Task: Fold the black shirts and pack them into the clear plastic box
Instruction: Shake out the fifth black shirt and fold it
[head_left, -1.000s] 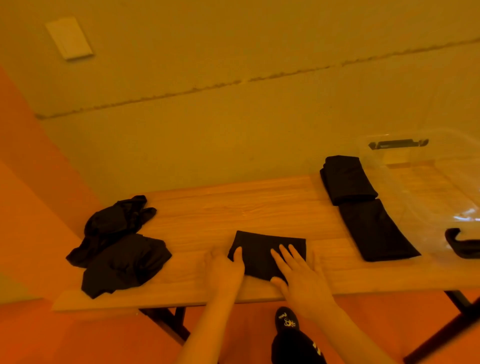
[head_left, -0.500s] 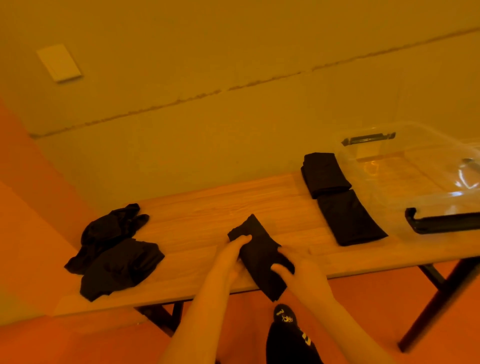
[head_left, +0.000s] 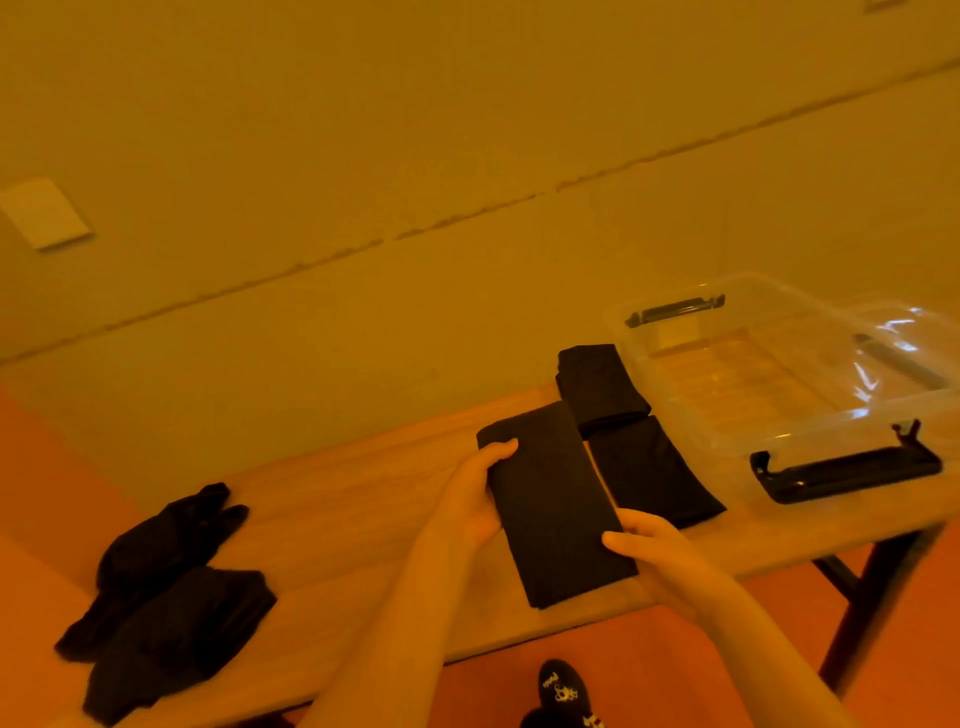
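A folded black shirt (head_left: 550, 499) is held above the wooden table (head_left: 363, 509) between both hands. My left hand (head_left: 475, 493) grips its left edge with the thumb on top. My right hand (head_left: 652, 545) grips its near right corner. Two more folded black shirts lie just to the right, one (head_left: 600, 387) farther back and one (head_left: 649, 473) nearer. The clear plastic box (head_left: 779, 374) stands at the table's right end, open, with nothing inside. Crumpled black shirts (head_left: 166, 597) lie in a heap at the left end.
The box has black latch handles, one at its back (head_left: 675, 309) and one at its near side (head_left: 847, 470). Black table legs (head_left: 872, 587) show under the right end. A wall rises right behind the table. My shoe (head_left: 563, 693) is below the near edge.
Both hands lifted the folded shirt from the table's middle, turned it lengthwise and carried it right, up beside the two folded shirts. The view swung rightward toward the box.
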